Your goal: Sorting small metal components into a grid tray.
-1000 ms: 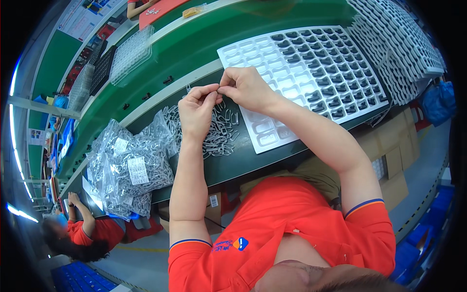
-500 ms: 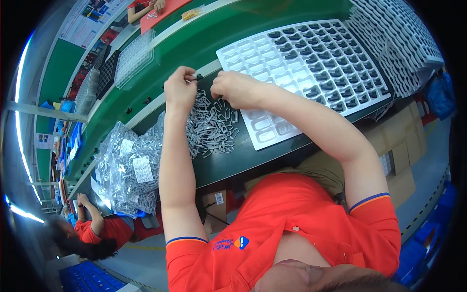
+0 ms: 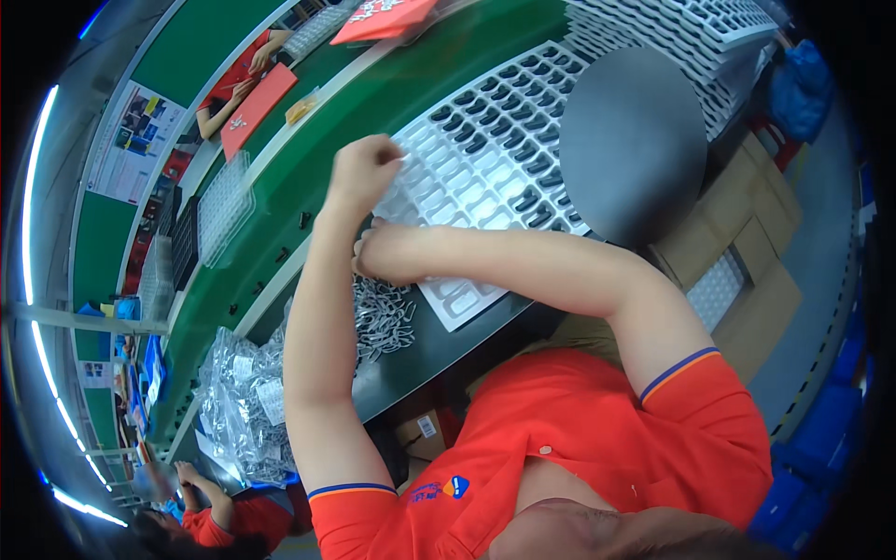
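My left hand [image 3: 362,175] is raised at the near-left edge of a white plastic tray [image 3: 455,308], its fingers pinched together. Whatever lies between those fingertips is hidden. Just below it, my right hand [image 3: 390,254] hangs with curled fingers over the top of a pile of bent metal clips [image 3: 385,322]; its fingertips are mostly covered, so their contents cannot be made out. Black curved parts [image 3: 530,202] fill many of the tray's pockets, while pockets close to my hands hold none. A dark grey round shape [image 3: 635,140] covers the tray's right part.
Clear bags of metal clips [image 3: 238,397] lie left of my left forearm. Stacked white trays [image 3: 681,28] rise at the back right, above a cardboard box [image 3: 747,215]. Several small black parts [image 3: 283,254] dot the green belt [image 3: 280,196]. Co-workers sit across the belt and at lower left.
The view has turned, shifting the bench. My left hand has moved from beside the clip pile to the tray's edge; my right hand is now lower and left. The grey round shape has appeared over the tray.
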### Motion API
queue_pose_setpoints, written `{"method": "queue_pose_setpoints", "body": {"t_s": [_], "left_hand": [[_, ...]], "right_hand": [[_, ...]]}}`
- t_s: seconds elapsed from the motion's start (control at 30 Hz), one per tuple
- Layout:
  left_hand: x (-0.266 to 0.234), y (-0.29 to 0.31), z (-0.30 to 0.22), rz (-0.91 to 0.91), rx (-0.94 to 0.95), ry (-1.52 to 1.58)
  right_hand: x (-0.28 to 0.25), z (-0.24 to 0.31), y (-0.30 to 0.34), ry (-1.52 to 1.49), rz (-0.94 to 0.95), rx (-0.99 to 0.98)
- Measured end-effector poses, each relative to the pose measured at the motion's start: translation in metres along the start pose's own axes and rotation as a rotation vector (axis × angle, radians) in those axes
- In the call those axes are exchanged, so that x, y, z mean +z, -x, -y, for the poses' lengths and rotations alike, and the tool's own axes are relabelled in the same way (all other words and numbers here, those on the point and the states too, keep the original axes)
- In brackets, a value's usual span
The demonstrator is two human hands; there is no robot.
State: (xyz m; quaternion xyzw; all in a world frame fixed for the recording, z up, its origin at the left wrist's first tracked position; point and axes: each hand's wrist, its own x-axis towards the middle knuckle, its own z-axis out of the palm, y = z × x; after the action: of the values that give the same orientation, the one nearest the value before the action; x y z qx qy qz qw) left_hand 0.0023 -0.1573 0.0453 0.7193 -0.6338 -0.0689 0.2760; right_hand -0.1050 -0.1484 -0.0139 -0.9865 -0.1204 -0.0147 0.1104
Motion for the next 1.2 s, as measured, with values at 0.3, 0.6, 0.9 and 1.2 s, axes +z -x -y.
{"method": "queue_pose_setpoints", "body": {"t_s": [0.3, 0.6, 0.9, 1.2], "left_hand": [[0.077, -0.059, -0.063, 0.257, 0.136, -0.303], [0.040, -0.043, -0.044, -0.121, 0.236, -0.107], [-0.005, 0.104, 0.014, -0.401, -0.303, 0.765], [0.006, 0.148, 0.001, -0.502, -0.371, 1.110]], "right_hand": [[0.029, 0.021, 0.030, -0.582, -0.752, 0.107], [0.013, 0.013, 0.030, -0.276, -0.598, 0.078], [-0.023, -0.008, 0.047, -0.870, -0.852, 0.276], [-0.024, -0.004, 0.025, -1.022, -0.742, 0.301]]}}
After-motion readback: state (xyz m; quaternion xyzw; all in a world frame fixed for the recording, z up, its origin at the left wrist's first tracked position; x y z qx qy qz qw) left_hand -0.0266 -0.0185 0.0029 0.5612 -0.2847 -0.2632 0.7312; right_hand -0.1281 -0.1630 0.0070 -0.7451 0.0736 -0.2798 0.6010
